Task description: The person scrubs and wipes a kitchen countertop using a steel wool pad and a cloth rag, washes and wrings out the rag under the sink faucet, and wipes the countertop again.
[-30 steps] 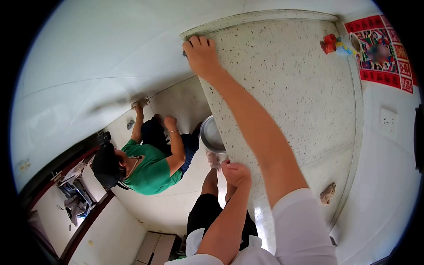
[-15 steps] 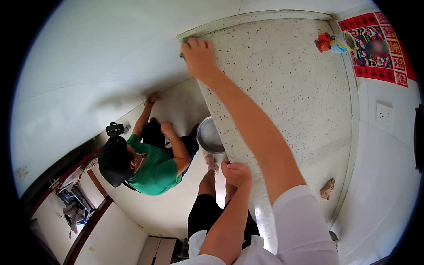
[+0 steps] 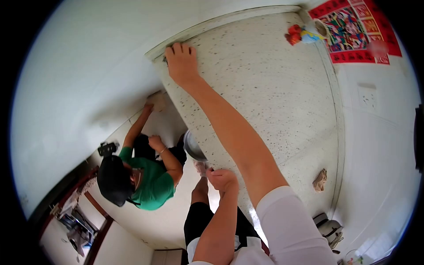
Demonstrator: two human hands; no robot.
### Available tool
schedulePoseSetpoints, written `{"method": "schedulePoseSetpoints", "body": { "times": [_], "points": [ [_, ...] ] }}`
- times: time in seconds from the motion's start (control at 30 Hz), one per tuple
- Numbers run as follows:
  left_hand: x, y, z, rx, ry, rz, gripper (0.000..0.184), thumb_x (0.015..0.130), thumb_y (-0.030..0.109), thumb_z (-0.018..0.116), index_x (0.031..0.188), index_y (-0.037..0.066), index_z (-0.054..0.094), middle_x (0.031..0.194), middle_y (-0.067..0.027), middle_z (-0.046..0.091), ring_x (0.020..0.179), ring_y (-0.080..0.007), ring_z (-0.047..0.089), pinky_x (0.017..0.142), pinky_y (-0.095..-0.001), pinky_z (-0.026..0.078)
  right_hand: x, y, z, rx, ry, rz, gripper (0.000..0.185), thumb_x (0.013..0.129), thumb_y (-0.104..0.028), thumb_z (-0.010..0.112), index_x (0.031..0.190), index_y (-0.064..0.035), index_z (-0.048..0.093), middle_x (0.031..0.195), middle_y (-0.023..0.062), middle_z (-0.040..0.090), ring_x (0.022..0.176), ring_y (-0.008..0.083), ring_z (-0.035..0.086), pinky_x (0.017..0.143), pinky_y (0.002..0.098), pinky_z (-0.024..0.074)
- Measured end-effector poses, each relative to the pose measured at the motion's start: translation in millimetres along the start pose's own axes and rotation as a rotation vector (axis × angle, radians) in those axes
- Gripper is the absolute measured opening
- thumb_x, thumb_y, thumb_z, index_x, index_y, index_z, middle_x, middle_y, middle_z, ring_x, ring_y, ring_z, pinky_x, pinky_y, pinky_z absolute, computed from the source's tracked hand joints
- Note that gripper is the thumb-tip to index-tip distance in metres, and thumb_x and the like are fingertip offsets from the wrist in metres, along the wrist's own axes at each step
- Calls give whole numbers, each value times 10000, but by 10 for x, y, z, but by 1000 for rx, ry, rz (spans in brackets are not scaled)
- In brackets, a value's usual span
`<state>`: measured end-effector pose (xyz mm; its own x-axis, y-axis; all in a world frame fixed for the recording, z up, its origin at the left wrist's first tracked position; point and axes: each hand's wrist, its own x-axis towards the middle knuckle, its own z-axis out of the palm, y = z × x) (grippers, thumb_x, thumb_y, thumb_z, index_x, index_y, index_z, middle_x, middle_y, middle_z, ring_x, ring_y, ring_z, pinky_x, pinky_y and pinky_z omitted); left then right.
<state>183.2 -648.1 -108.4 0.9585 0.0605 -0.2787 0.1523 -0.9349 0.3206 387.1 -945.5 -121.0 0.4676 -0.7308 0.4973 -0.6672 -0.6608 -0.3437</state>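
My right hand (image 3: 182, 64) presses down at the far left corner of a pale speckled countertop (image 3: 265, 88). Its fingers are curled over a small dark thing, mostly hidden, that I cannot make out. My left hand (image 3: 223, 179) is closed at the counter's near left edge; a dark bit shows by its fingertips, and what it grips is hidden. Below that edge, partly covered by the counter, stands a round metal basin (image 3: 194, 145). A crumpled brown cloth (image 3: 320, 180) lies on the counter to the right.
A person in a green shirt (image 3: 152, 185) and black cap crouches at the left, one hand holding a tan cloth (image 3: 157, 101) against the wall. Red packets and a tub (image 3: 316, 32) stand at the back right, near a red poster (image 3: 346, 31). A pale bag (image 3: 329, 229) is lower right.
My view has shifted, so the counter sits further left and the bag at lower right shows. My right hand stays near the corner, slightly in from the edge. The tan cloth shows more clearly.
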Motion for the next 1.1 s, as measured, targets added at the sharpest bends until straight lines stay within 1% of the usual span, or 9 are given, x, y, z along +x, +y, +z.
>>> {"method": "schedulePoseSetpoints", "body": {
  "times": [0.3,0.33,0.4,0.53,0.67,0.83,0.97,1.03,1.1],
  "points": [
    [-18,-171,439,36,98,28,394,873,237,230,927,29,561,896,-209,627,768,-438,573,671,-518,455,314,2499,-653,-391,91,409,259,797,-177,548,1029,-69,509,1065,118,512,992,329,469,854,468,332],
    [-104,190,217,74,-122,-136,420,884,206,210,977,3,565,922,-222,619,831,-424,586,753,-487,480,386,2529,-638,-408,43,500,289,787,-172,560,1048,-66,497,1077,125,501,998,326,462,865,464,322],
    [-143,154,319,121,-92,-117,421,886,211,205,967,6,563,921,-220,618,825,-422,585,740,-488,478,345,2312,-623,-393,-55,564,344,815,-160,522,1142,-62,487,1149,160,480,1052,309,459,884,470,329],
    [-194,127,301,151,-66,-97,424,888,238,197,935,12,553,915,-213,614,805,-424,579,710,-500,468,-28,1430,-616,-194,-337,102,237,838,-161,517,1042,-54,568,1117,156,514,1079,299,475,904,469,372],
    [-175,91,318,165,46,-32,430,885,247,190,915,12,549,899,-207,617,784,-427,575,695,-501,468,-18,1987,-862,-153,-444,53,237,844,-155,507,1055,-64,568,1126,161,515,1070,301,481,913,472,366],
    [-180,2,394,115,92,26,451,890,263,178,914,3,545,896,-215,616,786,-434,575,696,-508,472,29,2700,-891,-335,20,389,243,752,-83,532,994,-89,540,1039,122,525,974,297,482,823,424,350],
    [-211,205,282,126,-11,-112,448,889,265,178,921,2,539,896,-213,615,791,-431,574,706,-510,471,-398,2224,-919,-163,137,202,253,716,-24,561,959,-86,527,1007,114,513,987,300,470,848,422,347],
    [-227,209,250,185,-60,-113,509,911,280,183,1187,66,553,1081,-185,617,955,-403,585,818,-479,480,-641,2269,-1099,-60,89,156,291,690,-25,595,966,-81,520,1005,117,512,990,299,467,848,420,350],
    [-222,222,236,177,-84,-154,511,911,281,181,1190,69,553,1074,-187,619,949,-405,587,815,-483,479,-690,2380,-1232,-92,101,193,260,701,-36,575,954,-73,531,994,121,510,981,301,463,852,420,344]
  ]
}}
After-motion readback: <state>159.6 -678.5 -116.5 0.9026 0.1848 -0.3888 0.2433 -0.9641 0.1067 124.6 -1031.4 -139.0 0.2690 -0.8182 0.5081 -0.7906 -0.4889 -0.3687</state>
